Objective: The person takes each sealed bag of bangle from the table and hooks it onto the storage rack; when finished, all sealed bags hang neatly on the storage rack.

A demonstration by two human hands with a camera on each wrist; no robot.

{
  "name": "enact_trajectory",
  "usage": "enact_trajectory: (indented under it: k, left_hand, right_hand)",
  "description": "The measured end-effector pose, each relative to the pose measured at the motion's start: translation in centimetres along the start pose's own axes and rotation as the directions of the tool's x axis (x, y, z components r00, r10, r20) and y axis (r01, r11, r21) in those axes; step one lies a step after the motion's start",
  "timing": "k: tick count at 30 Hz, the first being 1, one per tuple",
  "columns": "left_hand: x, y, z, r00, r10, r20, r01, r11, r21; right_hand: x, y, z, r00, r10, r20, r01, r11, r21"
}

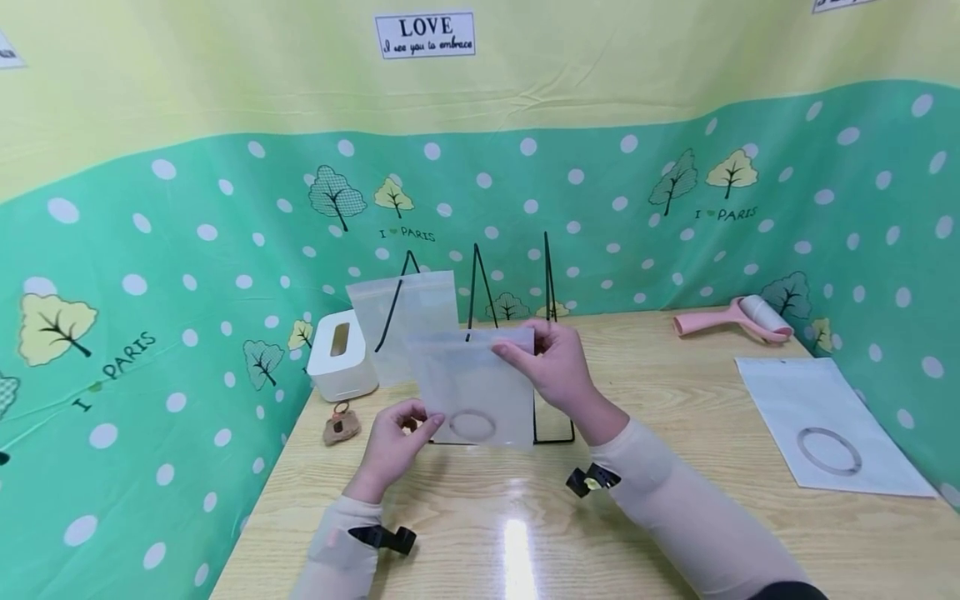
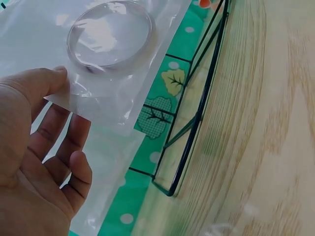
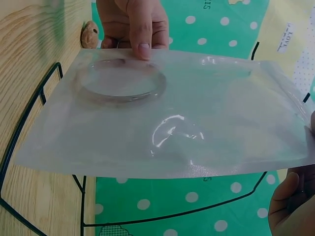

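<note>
A translucent zip bag (image 1: 487,379) is held up in front of a black wire rack (image 1: 545,442), with a pale bangle (image 3: 118,100) inside near its bottom edge. My left hand (image 1: 397,440) pinches the bag's lower left corner between thumb and fingers. At the upper right corner, my right hand (image 1: 553,367) grips the bag with its thumb across the front. One tip of the rack shows at the bag's top edge; whether it passes through the bag cannot be told. Behind, another translucent bag (image 1: 420,308) hangs at the rack's left arm.
A white tissue box (image 1: 342,375) and a brown keychain (image 1: 342,425) stand at the left. To the right, a white bag (image 1: 795,400) with a bangle (image 1: 828,451) lies flat on the wooden table (image 1: 645,392). A pink lint roller (image 1: 731,318) rests behind it.
</note>
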State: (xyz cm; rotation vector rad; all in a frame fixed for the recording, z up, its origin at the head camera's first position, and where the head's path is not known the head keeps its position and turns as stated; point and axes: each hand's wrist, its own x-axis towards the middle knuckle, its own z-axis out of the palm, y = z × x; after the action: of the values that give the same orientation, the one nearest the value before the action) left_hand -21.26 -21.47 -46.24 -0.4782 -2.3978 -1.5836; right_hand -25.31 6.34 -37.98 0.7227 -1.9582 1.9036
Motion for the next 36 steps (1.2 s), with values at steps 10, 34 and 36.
enact_trajectory:
  k: [10, 34, 36]
  left_hand:
    - [1.1, -3.6, 0.1, 0.999, -0.007, -0.036, 0.008, 1.000, 0.027]
    - [3.9, -3.3, -0.4, 0.990, 0.009, -0.138, 0.018, 0.980, 0.199]
    - [4.3, -3.1, -0.4, 0.988, -0.007, -0.154, 0.037, 0.980, 0.197]
  right_hand:
    - [1.0, 1.0, 0.0, 1.000, 0.015, -0.002, -0.015, 0.999, -0.038]
    - [1.8, -0.6, -0.8, 0.993, -0.016, -0.113, 0.005, 0.995, -0.096]
    - [2.1, -0.2, -0.8, 0.992, -0.011, -0.127, -0.002, 0.995, -0.099]
